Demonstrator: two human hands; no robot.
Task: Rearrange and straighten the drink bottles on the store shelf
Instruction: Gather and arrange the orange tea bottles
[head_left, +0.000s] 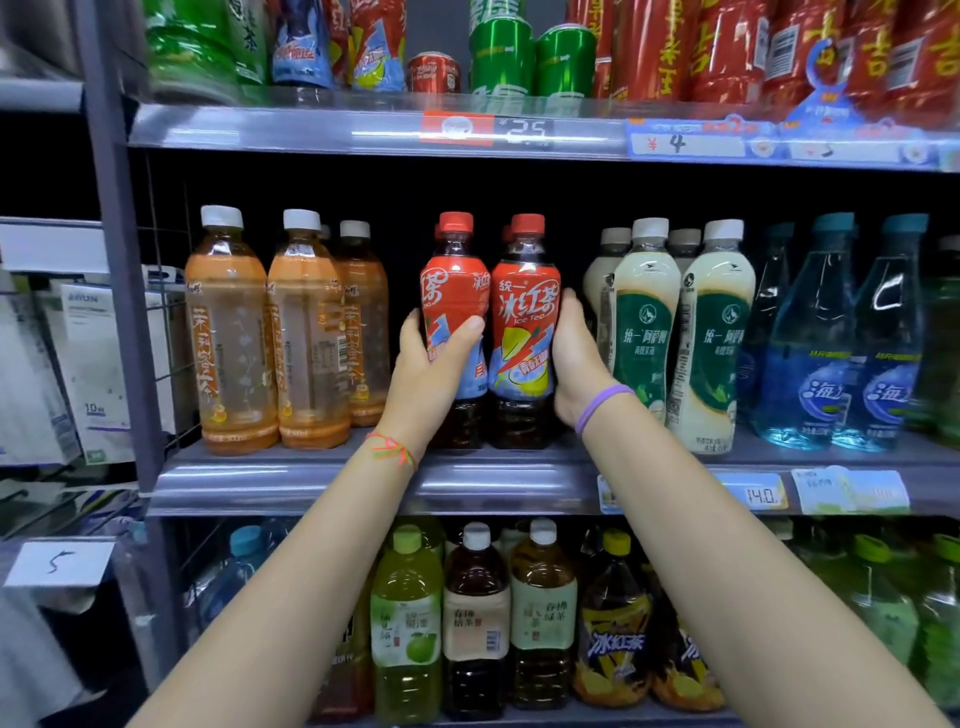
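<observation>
Left of me, on the neighbouring rack, stand white boxes (98, 364), with a paper slip marked 5 (57, 564) below them. On the upper shelf rail (311, 130) sit a red price tag (457, 129) and a blue one reading 4 (685, 143); at the right end of the lower shelf rail (311, 483), a tag reading 14.0 (761, 494).

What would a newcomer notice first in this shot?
Two red iced tea bottles at the middle of the centre shelf, each held in one grip: the left hand wraps the left red bottle, and the right hand holds the side of the right red bottle, label facing out. Orange tea bottles stand to their left, pale milk tea bottles to their right.
</observation>
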